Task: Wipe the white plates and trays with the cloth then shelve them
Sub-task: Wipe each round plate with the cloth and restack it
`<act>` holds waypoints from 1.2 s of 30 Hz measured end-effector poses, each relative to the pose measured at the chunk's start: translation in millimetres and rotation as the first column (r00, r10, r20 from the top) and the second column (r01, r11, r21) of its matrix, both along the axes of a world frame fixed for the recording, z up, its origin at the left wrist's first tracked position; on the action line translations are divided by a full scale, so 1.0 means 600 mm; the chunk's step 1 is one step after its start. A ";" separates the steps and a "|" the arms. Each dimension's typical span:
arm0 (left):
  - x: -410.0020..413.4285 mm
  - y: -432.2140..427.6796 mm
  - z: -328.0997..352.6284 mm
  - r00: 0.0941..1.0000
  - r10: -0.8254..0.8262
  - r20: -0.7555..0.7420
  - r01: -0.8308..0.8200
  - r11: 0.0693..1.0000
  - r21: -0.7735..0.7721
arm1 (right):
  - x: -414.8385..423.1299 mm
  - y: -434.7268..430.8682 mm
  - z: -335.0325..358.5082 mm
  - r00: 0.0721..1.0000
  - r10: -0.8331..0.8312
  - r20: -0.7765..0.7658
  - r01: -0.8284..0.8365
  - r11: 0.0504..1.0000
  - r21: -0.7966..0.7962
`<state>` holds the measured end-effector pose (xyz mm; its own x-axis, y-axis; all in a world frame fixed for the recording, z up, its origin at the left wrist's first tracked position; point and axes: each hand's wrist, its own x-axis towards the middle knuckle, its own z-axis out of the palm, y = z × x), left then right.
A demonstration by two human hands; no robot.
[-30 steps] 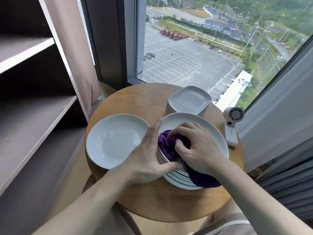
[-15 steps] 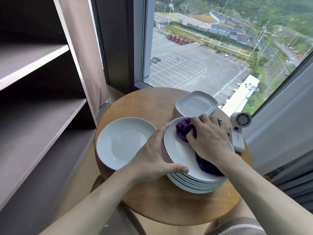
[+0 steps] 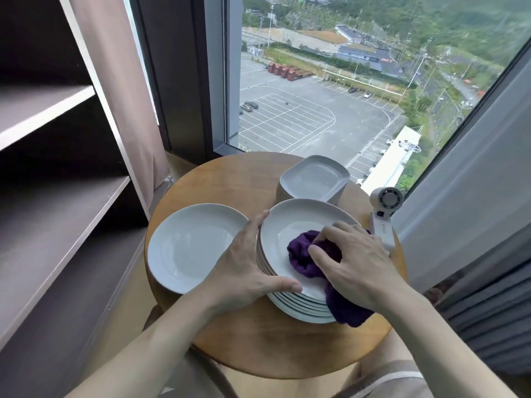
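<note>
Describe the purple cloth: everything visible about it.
The purple cloth is deep violet with a fuzzy, towel-like look, and it is bunched into a wad. It lies on the top plate of the round stack, gripped and pressed down by the right hand. A loose tail runs under that hand and hangs over the stack's near right rim, above the wooden table. The left hand rests against the stack's edge and does not touch the cloth.

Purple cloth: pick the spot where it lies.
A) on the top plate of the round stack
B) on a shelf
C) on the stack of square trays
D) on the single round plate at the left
A: the purple cloth is bunched under the right hand on the top plate of the round stack, with its tail hanging over the stack's near edge.
</note>
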<state>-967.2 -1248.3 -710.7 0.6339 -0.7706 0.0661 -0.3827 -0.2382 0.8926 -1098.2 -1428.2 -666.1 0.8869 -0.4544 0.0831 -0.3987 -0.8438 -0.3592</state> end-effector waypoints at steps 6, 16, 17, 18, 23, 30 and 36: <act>0.002 0.000 -0.003 1.000 -0.011 -0.023 0.010 1.000 -0.026 | 0.027 0.035 -0.003 0.984 0.168 0.062 -0.170 0.985 0.033; 0.003 -0.002 -0.010 0.999 -0.025 -0.024 0.024 0.999 -0.038 | 0.108 -0.002 -0.029 0.977 0.189 0.097 -0.185 0.982 -0.045; 0.002 0.000 -0.009 1.000 -0.019 -0.023 0.019 0.999 -0.032 | 0.113 -0.008 -0.030 0.986 0.149 0.079 -0.142 0.986 -0.083; 0.002 0.001 -0.009 1.000 -0.016 -0.019 0.015 1.000 -0.024 | 0.116 -0.015 -0.031 0.993 0.102 0.061 -0.093 0.988 -0.123; 0.000 0.002 -0.003 0.997 -0.040 0.069 0.040 0.999 0.002 | 0.099 -0.036 -0.030 0.997 -0.051 -0.058 0.031 0.953 -0.302; 0.001 0.002 -0.012 0.994 0.004 0.111 -0.001 1.000 -0.030 | 0.018 -0.023 -0.006 0.971 -0.089 -0.222 0.042 0.977 -0.207; 0.001 0.003 -0.008 0.996 0.018 0.083 -0.018 1.000 -0.004 | -0.017 0.008 0.011 0.970 0.008 -0.243 -0.023 0.998 -0.058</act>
